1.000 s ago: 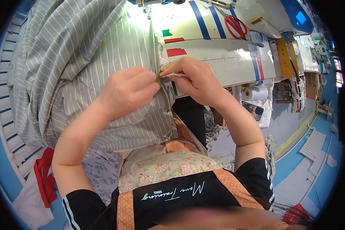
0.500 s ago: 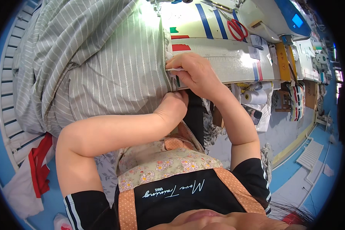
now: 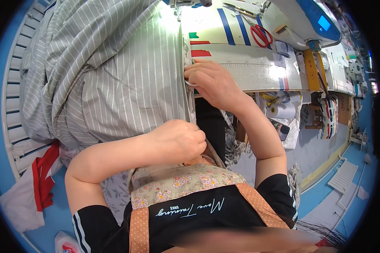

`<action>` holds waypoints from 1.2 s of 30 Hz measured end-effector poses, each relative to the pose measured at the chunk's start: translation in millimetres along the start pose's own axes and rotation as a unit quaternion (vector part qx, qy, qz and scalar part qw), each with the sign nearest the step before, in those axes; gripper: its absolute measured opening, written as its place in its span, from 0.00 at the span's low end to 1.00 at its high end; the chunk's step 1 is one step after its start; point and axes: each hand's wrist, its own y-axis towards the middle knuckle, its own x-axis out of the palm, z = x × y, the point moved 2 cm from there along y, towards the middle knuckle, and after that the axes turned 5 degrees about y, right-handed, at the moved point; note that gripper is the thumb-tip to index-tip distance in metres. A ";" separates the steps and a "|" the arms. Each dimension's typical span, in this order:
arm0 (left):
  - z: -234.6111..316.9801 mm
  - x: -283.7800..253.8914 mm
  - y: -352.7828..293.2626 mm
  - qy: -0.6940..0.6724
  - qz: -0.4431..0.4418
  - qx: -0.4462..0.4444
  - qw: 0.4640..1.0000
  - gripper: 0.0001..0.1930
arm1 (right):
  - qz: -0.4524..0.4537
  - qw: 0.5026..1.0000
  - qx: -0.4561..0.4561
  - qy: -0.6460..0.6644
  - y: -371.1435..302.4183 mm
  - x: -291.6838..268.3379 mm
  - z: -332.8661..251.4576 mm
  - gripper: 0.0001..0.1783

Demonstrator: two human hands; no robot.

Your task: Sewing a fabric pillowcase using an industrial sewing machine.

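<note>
A white table (image 3: 257, 76) striped with blue and red tape stands over a blue floor, a sewing machine (image 3: 291, 19) at its far side. Grey striped cloth (image 3: 126, 97) covers the table's left part and spills past its near edge. The cloth's right edge runs long, from the table's far side toward the person. The right hand (image 3: 213, 82) is on that edge above the table's near edge, its fingers bent and seemingly pinching a white strip (image 3: 191, 84). The left hand (image 3: 180, 141), off the table's near edge, is beside the edge's lower end, fingers curled; whether they grip cloth I cannot tell. The right hand is nearer the machine. White script shows upside down on the black shirt (image 3: 236, 215); a faint ruler scale marks the table.
</note>
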 end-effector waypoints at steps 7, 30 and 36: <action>-4.8 -3.0 -6.7 -0.081 0.028 0.014 0.996 0.05 | -0.024 0.998 -0.028 -0.043 -3.8 1.3 -0.1 0.10; -22.6 -11.0 -10.3 -0.234 0.049 0.012 0.971 0.05 | 0.106 0.991 0.015 -0.087 -22.9 18.8 -24.8 0.17; -32.0 -27.8 -14.1 -0.269 0.017 0.003 0.963 0.03 | 0.100 0.991 -0.014 -0.090 -19.1 18.9 -23.4 0.13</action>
